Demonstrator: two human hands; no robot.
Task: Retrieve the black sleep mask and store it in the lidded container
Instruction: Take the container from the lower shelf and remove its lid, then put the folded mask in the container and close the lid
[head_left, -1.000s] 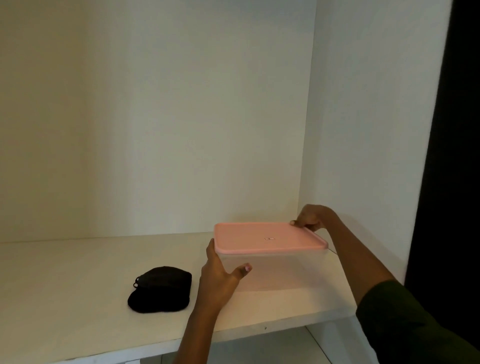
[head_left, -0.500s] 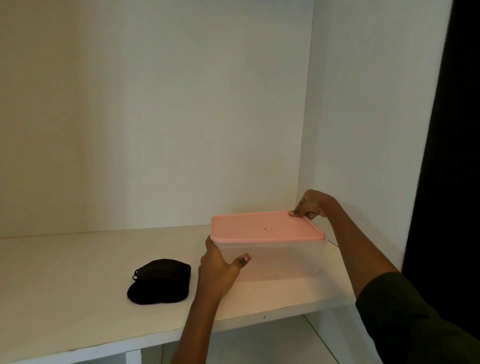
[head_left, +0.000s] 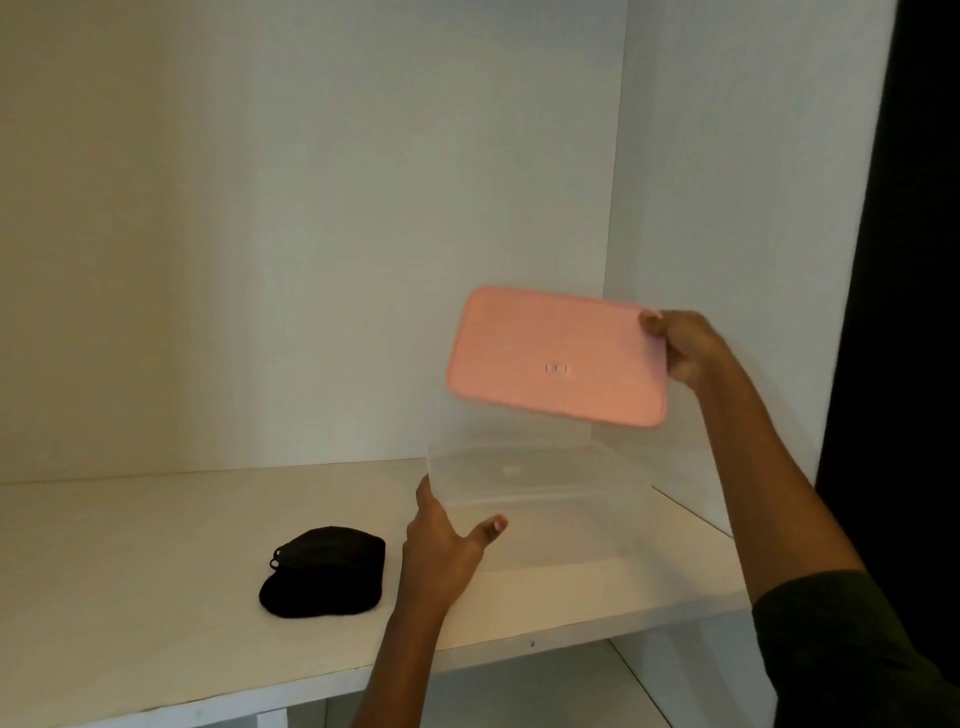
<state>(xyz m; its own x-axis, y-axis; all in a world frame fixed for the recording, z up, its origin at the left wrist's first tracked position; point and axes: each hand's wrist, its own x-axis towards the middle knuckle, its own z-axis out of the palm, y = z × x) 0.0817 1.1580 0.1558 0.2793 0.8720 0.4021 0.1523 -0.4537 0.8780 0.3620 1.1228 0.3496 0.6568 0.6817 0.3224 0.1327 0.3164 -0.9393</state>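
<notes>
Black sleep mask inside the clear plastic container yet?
No, the black fabric sleep mask lies on the white shelf, left of the clear plastic container that the left hand holds.

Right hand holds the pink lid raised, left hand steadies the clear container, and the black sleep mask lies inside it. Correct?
Not quite: the head view shows the black sleep mask on the white shelf left of the clear container, not inside it. The rest holds.

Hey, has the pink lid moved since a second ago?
Yes. The pink lid has risen and tilted above the clear container, which stays on the white shelf; the right hand holds its edge.
</notes>
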